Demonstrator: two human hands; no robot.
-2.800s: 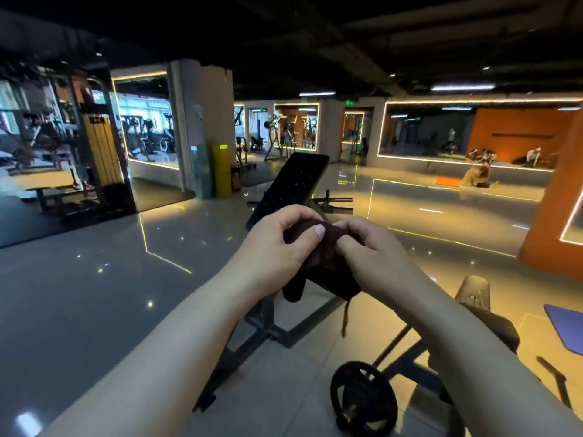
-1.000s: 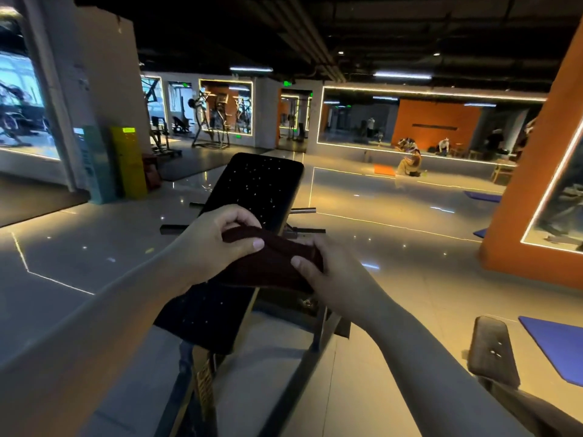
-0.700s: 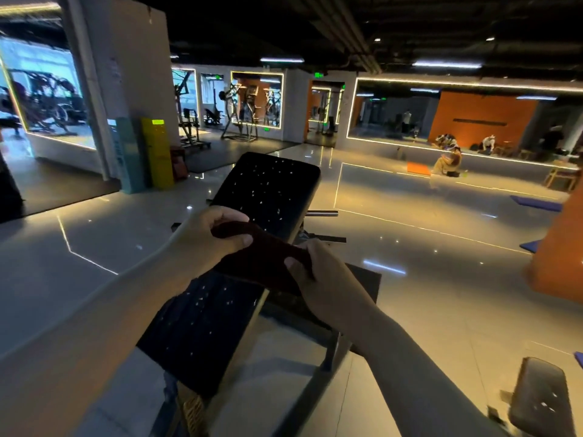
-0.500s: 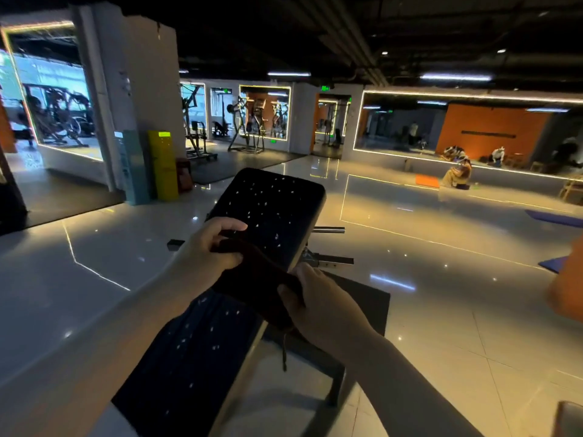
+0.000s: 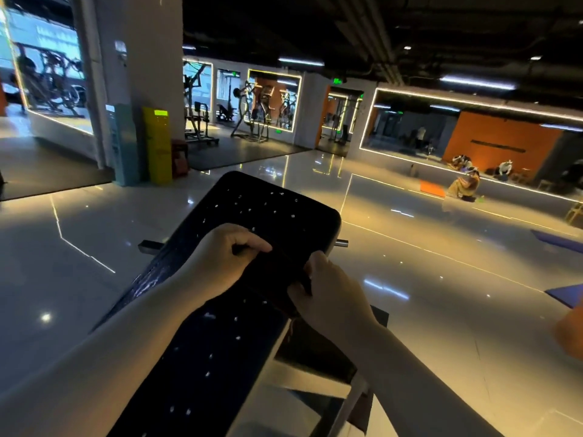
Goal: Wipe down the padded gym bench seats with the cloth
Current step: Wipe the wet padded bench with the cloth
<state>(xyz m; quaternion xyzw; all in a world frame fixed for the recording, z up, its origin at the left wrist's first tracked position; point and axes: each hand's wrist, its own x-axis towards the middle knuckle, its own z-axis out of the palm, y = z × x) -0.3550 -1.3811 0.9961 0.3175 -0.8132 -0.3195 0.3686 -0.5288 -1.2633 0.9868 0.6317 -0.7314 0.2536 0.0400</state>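
Left grip [image 5: 220, 260] and right grip [image 5: 328, 294] clasp a dark brown cloth [image 5: 277, 272] over the black padded gym bench [image 5: 277, 209], wiping likely next, needing downward pressure.

Left hand [image 5: 220, 257] and right hand [image 5: 328, 291] each grip one end of a dark cloth [image 5: 279, 269] with curled fingers. It is stretched across the black padded bench [image 5: 277, 209]; contact with the pad cannot be confirmed. The pad shows pale specks. Glossy floor [image 5: 441, 310] surrounds it. A yellow cabinet [image 5: 157, 145] stands beside a pillar [image 5: 148, 58], rear left.
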